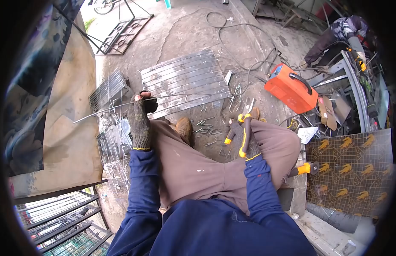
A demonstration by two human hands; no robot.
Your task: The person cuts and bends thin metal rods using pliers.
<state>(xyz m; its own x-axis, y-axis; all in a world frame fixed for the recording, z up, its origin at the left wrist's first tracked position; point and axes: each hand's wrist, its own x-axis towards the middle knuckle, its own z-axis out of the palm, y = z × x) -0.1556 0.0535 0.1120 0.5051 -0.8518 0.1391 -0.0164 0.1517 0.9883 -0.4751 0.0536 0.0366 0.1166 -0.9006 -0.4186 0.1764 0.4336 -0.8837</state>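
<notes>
My left hand point(140, 119), in a dark knitted glove with bare fingertips, is closed on a thin metal rod point(95, 113). The rod slants down to the left, its far side running over the ribbed metal sheet point(181, 70). In my right hand point(252, 150), also gloved, is a pair of yellow-and-black pliers point(246, 136). Their jaws point away from me, above my right knee, and are apart from the rod. Short cut metal pieces point(206, 129) lie scattered on the ground between my feet.
An orange machine point(291, 88) with a black handle stands at right, its cable point(245, 68) looped over the concrete. Wire mesh point(114, 149) lies at left. An angle grinder point(304, 168) is by my right hip. Another person point(347, 32) bends over metal frames, upper right.
</notes>
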